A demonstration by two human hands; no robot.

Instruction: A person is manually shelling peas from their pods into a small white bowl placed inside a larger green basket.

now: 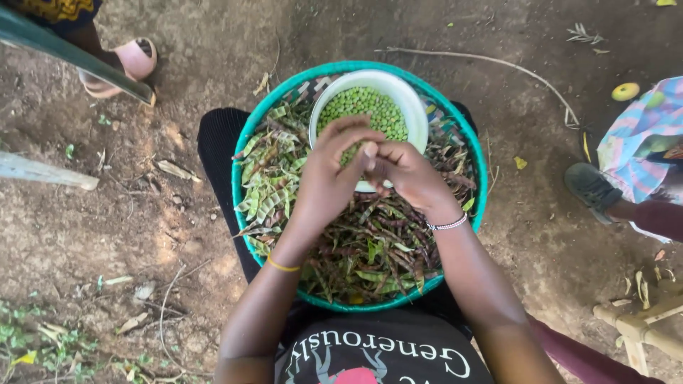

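Now left hand (329, 174), right hand (404, 173) pinched together on pod (354, 151) over white bowl (416, 114) in green basket (239, 192).

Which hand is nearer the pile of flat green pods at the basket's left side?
Left. The left hand hovers right beside the green pods, its wrist passing over them. The right hand is farther away, over the white bowl's near rim, beyond the left hand.
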